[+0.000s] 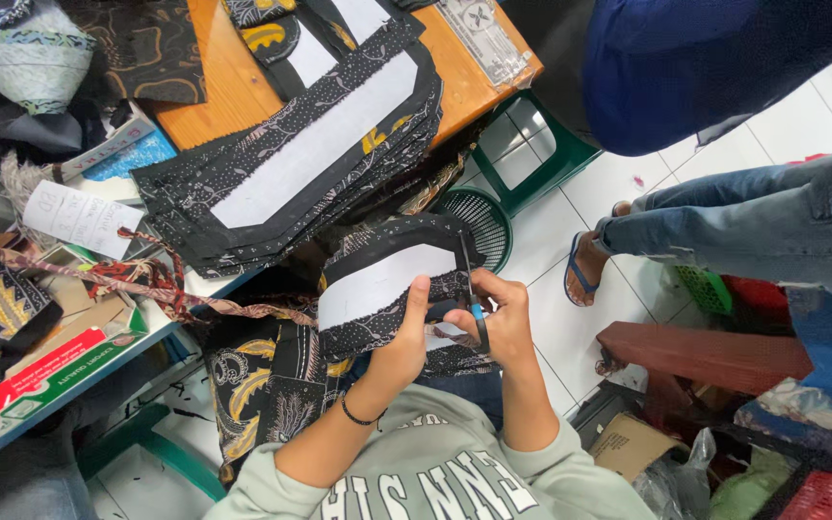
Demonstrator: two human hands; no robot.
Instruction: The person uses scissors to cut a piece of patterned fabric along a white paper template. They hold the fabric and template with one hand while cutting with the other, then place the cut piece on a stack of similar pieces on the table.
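At centre frame, your left hand (406, 337) pinches a curved black patterned fabric piece (387, 289) with a white lining, thumb on top and fingers curled shut beneath it, holding it taut and lifted off your lap so the edge stands free for the blades. Your right hand (501, 323), just right of it, is closed around the blue-handled scissors (474, 299), fingers through the loops; the blades point up along the piece's right edge, though how far they gape is hard to make out against the dark print. At upper centre, a stack of similar cut pieces (310, 154) lies fanned on the wooden table (228, 91), kept within easy reach. Loose strips of trimmings (146, 279) trail from the table's edge at left centre, above boxes (60, 356) on a lower shelf. A green basket (479, 221) sits on the tiled floor just beyond your hands, likely placed to catch offcuts. At upper right, another person in a blue top and jeans (734, 212) is cut off by the frame, one sandalled foot showing. The fabric's underside and your left fingertips are hidden; the clutter at lower right is too jumbled to tell apart.
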